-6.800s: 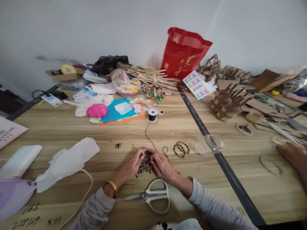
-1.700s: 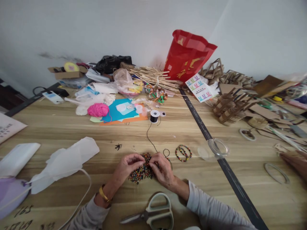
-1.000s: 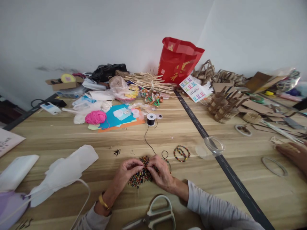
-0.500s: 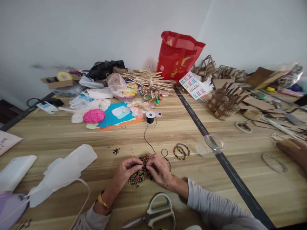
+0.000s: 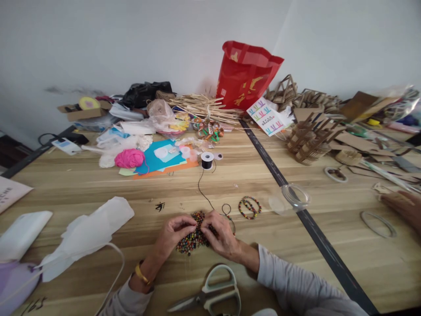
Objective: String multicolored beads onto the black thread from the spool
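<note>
Over a heap of small multicoloured wooden beads [image 5: 192, 243], my two hands meet fingertip to fingertip. My left hand [image 5: 176, 232] is closed in a pinch; whatever sits between its fingertips is too small to make out. My right hand [image 5: 222, 236] is also pinched, on a thin black cord [image 5: 204, 192] that runs to it, its end hidden by the fingers. Beyond the right hand the cord curls in a loop with some beads threaded on it. It comes from a white spool [image 5: 207, 161] of black cord. Two beaded bracelets [image 5: 250, 207] lie to the right.
Scissors [image 5: 210, 292] lie close in front of me. A clear plastic ring [image 5: 296, 196] rests by the black table strip [image 5: 322, 237]. Pink yarn [image 5: 130, 158], coloured paper and a red bag [image 5: 248, 77] stand farther back. Another person's hand [image 5: 403, 208] is at the right edge.
Both hands stay pinched over the beads with almost no movement. The whole view has shifted very slightly.
</note>
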Available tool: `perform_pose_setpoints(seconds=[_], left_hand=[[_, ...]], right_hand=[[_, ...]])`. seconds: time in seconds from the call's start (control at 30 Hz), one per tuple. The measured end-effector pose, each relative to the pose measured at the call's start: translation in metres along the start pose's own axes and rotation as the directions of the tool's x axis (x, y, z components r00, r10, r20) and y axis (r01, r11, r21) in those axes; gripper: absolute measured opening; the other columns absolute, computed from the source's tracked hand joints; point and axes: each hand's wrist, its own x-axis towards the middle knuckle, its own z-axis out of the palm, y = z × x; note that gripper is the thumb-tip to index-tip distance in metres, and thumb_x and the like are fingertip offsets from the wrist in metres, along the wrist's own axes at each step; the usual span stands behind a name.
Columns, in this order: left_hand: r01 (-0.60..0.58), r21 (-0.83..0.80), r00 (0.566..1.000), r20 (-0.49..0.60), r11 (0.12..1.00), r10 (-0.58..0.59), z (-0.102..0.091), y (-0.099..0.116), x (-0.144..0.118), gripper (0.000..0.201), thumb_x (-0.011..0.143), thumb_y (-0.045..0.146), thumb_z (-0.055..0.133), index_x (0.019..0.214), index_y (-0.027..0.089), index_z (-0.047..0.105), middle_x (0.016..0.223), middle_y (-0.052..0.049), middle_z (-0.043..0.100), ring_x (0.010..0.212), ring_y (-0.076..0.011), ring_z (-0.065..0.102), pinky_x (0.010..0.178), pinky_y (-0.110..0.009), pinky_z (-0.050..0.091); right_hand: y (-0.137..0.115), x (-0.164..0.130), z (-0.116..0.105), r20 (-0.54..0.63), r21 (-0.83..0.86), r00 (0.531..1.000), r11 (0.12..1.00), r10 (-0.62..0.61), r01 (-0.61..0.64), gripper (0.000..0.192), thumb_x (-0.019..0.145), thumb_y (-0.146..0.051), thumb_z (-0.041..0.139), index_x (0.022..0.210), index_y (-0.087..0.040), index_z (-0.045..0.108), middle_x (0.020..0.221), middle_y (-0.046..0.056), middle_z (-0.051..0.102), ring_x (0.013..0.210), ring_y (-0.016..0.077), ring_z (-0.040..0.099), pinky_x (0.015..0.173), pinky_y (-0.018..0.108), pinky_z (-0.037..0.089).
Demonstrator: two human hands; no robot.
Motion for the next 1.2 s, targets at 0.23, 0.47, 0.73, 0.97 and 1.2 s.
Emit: perform_pose_setpoints(seconds=[0.23, 0.47, 0.73, 0.97, 1.2], left_hand=[[-0.005, -0.008, 1.0, 0.016, 1.0, 0.005, -0.0007, 0.0, 0.0011, 0.011, 0.064, 0.022, 0.071, 0.071, 0.014, 0.07, 0.074, -0.003, 0.067, 0.073, -0.0162, 0.06, 0.072, -0.025, 0.05], [-0.015, -0.033, 1.0, 0.011, 0.999, 0.015, -0.0008, -0.0014, 0.0014, 0.01, 0.063, 0.021, 0.071, 0.07, 0.014, 0.07, 0.073, -0.003, 0.067, 0.072, -0.0156, 0.06, 0.07, -0.023, 0.049], [-0.008, -0.056, 1.0, 0.004, 0.998, 0.009, -0.001, -0.0026, 0.0021, 0.01, 0.061, 0.02, 0.072, 0.069, 0.014, 0.071, 0.073, -0.003, 0.067, 0.072, -0.0152, 0.06, 0.07, -0.023, 0.048], [-0.021, -0.048, 1.0, 0.02, 0.999, 0.022, -0.0019, -0.0054, 0.0017, 0.01, 0.062, 0.02, 0.072, 0.07, 0.014, 0.071, 0.074, -0.003, 0.066, 0.073, -0.0151, 0.06, 0.071, -0.023, 0.048], [-0.035, -0.025, 0.999, 0.026, 0.999, 0.035, -0.0019, -0.0047, 0.0024, 0.01, 0.063, 0.02, 0.072, 0.071, 0.014, 0.069, 0.073, -0.003, 0.066, 0.071, -0.0151, 0.06, 0.07, -0.023, 0.048]], right_hand=[[0.0003, -0.0005, -0.0002, 0.006, -0.003, 1.0, 1.0, -0.003, 0.003, 0.012, 0.09, -0.019, 0.045, 0.082, -0.018, 0.053, 0.075, 0.004, 0.057, 0.074, 0.0161, 0.051, 0.068, 0.027, 0.042], [0.0002, 0.0001, -0.0005, 0.022, 0.003, 1.0, 1.0, 0.008, -0.008, 0.012, 0.09, -0.02, 0.045, 0.082, -0.018, 0.053, 0.075, 0.005, 0.056, 0.074, 0.0164, 0.051, 0.067, 0.027, 0.043], [0.0022, -0.0014, 0.0005, 0.019, 0.03, 1.0, 1.0, 0.001, -0.001, 0.01, 0.089, -0.018, 0.046, 0.082, -0.019, 0.053, 0.075, 0.005, 0.057, 0.074, 0.0163, 0.051, 0.067, 0.027, 0.042], [0.0014, -0.0003, 0.001, 0.025, 0.034, 1.0, 0.999, 0.004, -0.005, 0.009, 0.089, -0.017, 0.047, 0.082, -0.018, 0.053, 0.075, 0.004, 0.056, 0.075, 0.0159, 0.051, 0.067, 0.027, 0.042], [-0.0009, 0.0015, -0.0007, 0.02, 0.024, 1.0, 1.0, -0.012, 0.011, 0.011, 0.09, -0.018, 0.046, 0.081, -0.018, 0.053, 0.074, 0.005, 0.056, 0.073, 0.0161, 0.051, 0.066, 0.027, 0.042]])
